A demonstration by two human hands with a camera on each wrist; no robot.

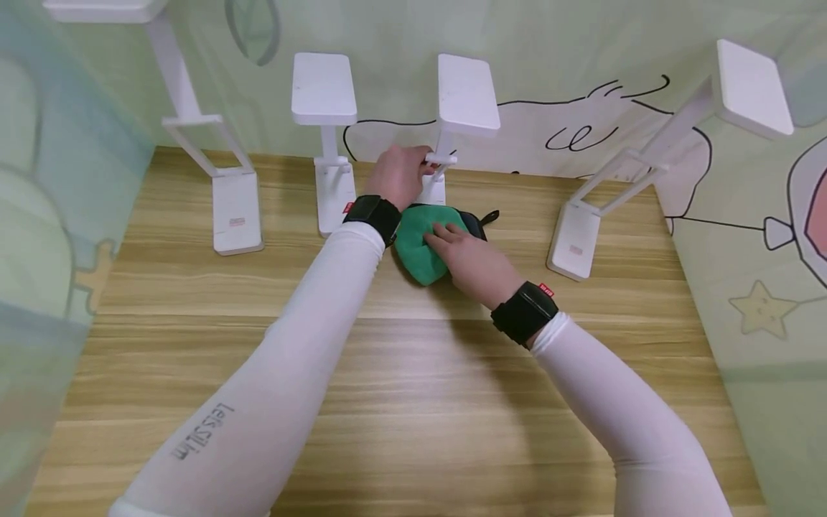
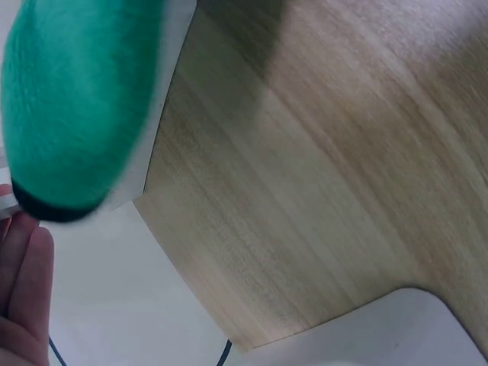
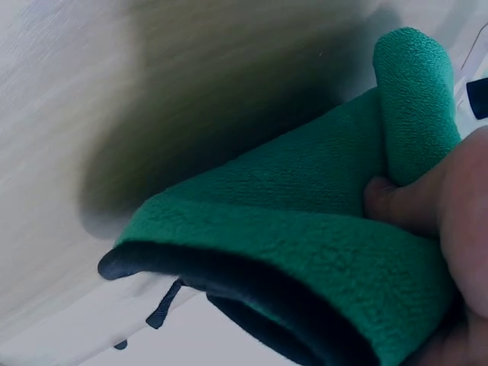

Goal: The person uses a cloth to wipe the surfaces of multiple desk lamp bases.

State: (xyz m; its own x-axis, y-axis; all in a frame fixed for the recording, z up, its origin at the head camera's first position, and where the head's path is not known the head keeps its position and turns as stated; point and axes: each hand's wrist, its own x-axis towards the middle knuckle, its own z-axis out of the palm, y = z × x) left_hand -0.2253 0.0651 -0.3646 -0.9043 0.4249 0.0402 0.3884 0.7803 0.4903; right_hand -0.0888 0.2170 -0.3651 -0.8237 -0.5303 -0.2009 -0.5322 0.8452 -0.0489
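In the head view, several white folding desk lamps stand along the back of the table. My left hand [image 1: 399, 174] grips the jointed stem of the centre-right desk lamp [image 1: 467, 93]; in the left wrist view its fingers [image 2: 29, 278] lie against a white bar. A folded green cloth [image 1: 418, 248] with black edging is in front of that lamp, overlapping its base. My right hand [image 1: 481, 264] holds the cloth. The right wrist view has the thumb pressed into a fold of the cloth [image 3: 290, 206], other fingers partly hidden below, and a small black loop [image 3: 164, 305] hanging from the edging.
Another desk lamp [image 1: 324, 90] stands just left of my left hand. One more lamp [image 1: 237, 215] is farther left, and one [image 1: 575, 240] leans at the right. Patterned fabric [image 1: 400, 36] rises behind the wooden table [image 1: 420, 402] and along both sides.
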